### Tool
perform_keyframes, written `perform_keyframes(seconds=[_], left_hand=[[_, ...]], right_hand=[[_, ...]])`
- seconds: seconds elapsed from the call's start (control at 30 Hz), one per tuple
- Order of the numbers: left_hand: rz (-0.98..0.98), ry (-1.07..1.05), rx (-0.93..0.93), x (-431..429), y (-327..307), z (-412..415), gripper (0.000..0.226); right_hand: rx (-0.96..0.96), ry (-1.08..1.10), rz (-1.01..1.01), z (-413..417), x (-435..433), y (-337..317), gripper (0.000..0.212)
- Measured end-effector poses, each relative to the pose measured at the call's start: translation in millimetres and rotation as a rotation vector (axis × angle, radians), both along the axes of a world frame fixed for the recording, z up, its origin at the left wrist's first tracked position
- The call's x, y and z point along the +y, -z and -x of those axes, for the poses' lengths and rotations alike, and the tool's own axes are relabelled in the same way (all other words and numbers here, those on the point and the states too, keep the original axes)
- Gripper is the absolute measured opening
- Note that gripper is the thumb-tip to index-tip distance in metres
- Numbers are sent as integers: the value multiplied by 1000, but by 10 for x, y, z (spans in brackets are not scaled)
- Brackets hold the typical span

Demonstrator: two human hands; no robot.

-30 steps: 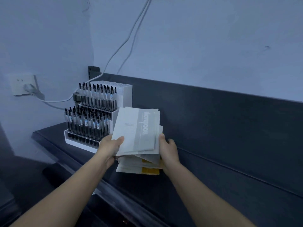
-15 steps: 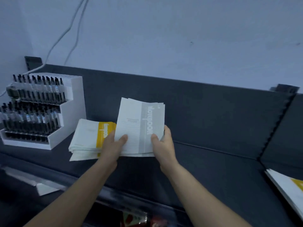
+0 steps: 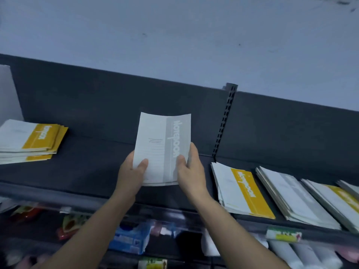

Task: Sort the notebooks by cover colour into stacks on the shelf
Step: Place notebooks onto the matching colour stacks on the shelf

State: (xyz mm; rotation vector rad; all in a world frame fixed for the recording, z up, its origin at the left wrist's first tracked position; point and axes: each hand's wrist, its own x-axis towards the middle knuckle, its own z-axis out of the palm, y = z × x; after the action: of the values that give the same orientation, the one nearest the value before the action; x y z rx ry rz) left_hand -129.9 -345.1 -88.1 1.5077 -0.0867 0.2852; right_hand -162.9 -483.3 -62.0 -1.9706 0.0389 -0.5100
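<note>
Grey-band notebooks (image 3: 162,150): a thin bundle, count not readable, held face up and tilted off the shelf (image 3: 87,171), over the bare stretch of its middle, nearer the front edge than the back panel.

Grip: left hand (image 3: 130,175) clamps the lower left corner, thumb on the cover, fingers hidden beneath. Right hand (image 3: 191,171) clamps the lower right edge, thumb on the grey band, fingers wrapped round the side. Holding with both hands likely keeps the loose covers squared.

Outward: left yellow stack (image 3: 33,140) lies toward the shelf's left end, well apart from the bundle. Beyond the slotted upright (image 3: 225,121), near the front edge, lie a right yellow stack (image 3: 242,191), then a grey stack (image 3: 291,197), then more yellow covers (image 3: 338,199), just beside one another.

Judgement: the bundle is in transit, not yet set down. By colour it belongs with the grey stack, or it starts a new pile on the bare middle; cannot tell which.

Lower shelf goods (image 3: 132,239) are blurred.
</note>
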Motion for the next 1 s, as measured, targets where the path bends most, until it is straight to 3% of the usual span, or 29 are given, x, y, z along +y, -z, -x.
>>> perform_keyframes(seconds=[0.17, 0.47, 0.73, 0.9, 1.0], left_hand=[[-75, 88, -80, -605, 56, 312, 40], [-62, 281, -204, -1585, 89, 584, 37], [-144, 380, -86, -2633, 79, 792, 49], [-142, 398, -91, -3405, 74, 1034, 49], [-128, 418, -100, -3867, 44, 1235, 48]], right_hand=[[27, 79, 32, 380, -594, 37, 52], [-27, 290, 60, 926, -1457, 0, 38], [-13, 442, 114, 1395, -2387, -92, 38], [-21, 485, 166, 1691, -3103, -111, 29], [-15, 522, 204, 1876, -3527, -116, 35]])
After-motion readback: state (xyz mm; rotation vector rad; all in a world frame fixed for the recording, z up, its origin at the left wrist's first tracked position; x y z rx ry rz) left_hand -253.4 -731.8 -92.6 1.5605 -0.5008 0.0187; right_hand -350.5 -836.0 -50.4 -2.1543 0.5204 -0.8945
